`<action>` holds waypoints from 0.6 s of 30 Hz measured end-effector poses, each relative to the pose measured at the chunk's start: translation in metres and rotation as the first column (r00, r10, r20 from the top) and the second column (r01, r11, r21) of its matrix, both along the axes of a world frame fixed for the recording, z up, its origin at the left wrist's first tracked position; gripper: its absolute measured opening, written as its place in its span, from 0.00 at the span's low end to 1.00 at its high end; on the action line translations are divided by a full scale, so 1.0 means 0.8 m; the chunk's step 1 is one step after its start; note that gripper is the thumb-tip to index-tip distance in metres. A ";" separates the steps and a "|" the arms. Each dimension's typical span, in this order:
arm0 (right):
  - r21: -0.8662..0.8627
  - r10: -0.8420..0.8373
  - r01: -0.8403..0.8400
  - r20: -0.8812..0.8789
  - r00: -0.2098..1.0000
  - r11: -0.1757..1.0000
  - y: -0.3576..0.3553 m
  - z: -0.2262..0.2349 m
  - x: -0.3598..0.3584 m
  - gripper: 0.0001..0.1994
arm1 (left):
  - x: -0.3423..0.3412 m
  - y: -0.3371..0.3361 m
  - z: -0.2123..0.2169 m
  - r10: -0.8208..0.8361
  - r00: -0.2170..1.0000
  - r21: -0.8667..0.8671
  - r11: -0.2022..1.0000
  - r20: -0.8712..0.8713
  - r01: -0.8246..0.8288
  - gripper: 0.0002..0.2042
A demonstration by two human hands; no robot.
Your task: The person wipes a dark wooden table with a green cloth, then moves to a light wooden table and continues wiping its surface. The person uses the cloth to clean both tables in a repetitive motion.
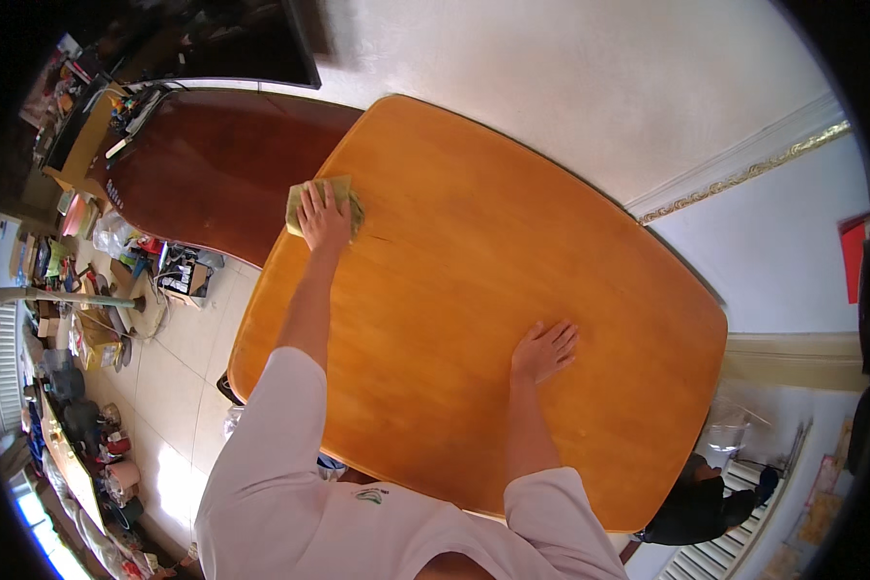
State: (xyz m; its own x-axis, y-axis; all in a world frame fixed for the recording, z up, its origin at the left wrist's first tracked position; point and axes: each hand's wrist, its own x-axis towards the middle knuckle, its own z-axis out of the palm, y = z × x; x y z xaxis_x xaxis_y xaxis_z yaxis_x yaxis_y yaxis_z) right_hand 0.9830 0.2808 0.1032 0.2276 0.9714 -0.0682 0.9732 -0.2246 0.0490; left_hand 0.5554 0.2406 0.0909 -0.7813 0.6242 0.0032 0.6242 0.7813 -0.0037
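My left hand (326,220) lies with its fingers spread over a folded yellow-green cloth (336,186), pressing it onto the far left edge of an orange-brown wooden table (454,261). Part of the cloth hangs over that edge. On the right half of the tabletop, my right hand (545,350) rests palm down, fingers stretched out, with nothing in it. A thin dark scratch or mark shows on the wood just right of the cloth.
A dark red-brown cabinet top (222,155) adjoins the table at the far left, below a black screen (232,43). A white wall (551,77) borders the far side. Boxes and clutter (184,275) stand on the tiled floor (174,358) at left. A black bag-like item (696,507) sits at lower right.
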 end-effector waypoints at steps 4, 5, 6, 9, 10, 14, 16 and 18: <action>0.004 -0.014 0.015 -0.021 1.000 1.000 0.004 0.005 -0.006 0.32 | -0.008 0.064 0.009 0.044 0.998 0.049 0.998 0.051 -0.046 0.32; 0.010 -0.013 0.013 -0.024 1.000 1.000 0.002 0.005 -0.005 0.32 | 0.003 0.082 0.008 -0.011 0.999 0.057 0.998 0.040 0.008 0.32; 0.015 -0.010 0.010 -0.024 1.000 1.000 0.003 0.005 -0.005 0.32 | 0.020 0.100 0.007 -0.063 0.997 0.063 0.996 0.032 0.061 0.32; -0.039 -0.035 0.035 -0.010 0.999 0.999 0.002 0.012 -0.006 0.32 | 0.113 0.151 0.014 -0.304 0.953 0.078 0.950 0.010 0.303 0.31; -0.031 -0.029 0.029 -0.015 0.999 0.999 0.002 0.010 -0.008 0.32 | 0.140 0.161 0.005 -0.388 0.921 0.144 0.910 -0.032 0.389 0.31; -0.021 -0.040 0.039 -0.020 0.999 0.999 0.008 0.005 -0.004 0.32 | 0.278 0.168 0.007 -0.714 0.696 0.118 0.700 0.078 0.704 0.30; -0.023 -0.042 0.041 -0.015 0.999 0.999 0.007 0.004 -0.003 0.32 | 0.328 0.144 -0.011 -0.820 0.572 0.230 0.562 0.024 0.795 0.28; -0.005 -0.048 0.048 0.003 0.999 0.999 0.010 -0.001 0.006 0.32 | 0.324 0.131 -0.014 -0.878 0.477 0.438 0.441 0.033 0.783 0.26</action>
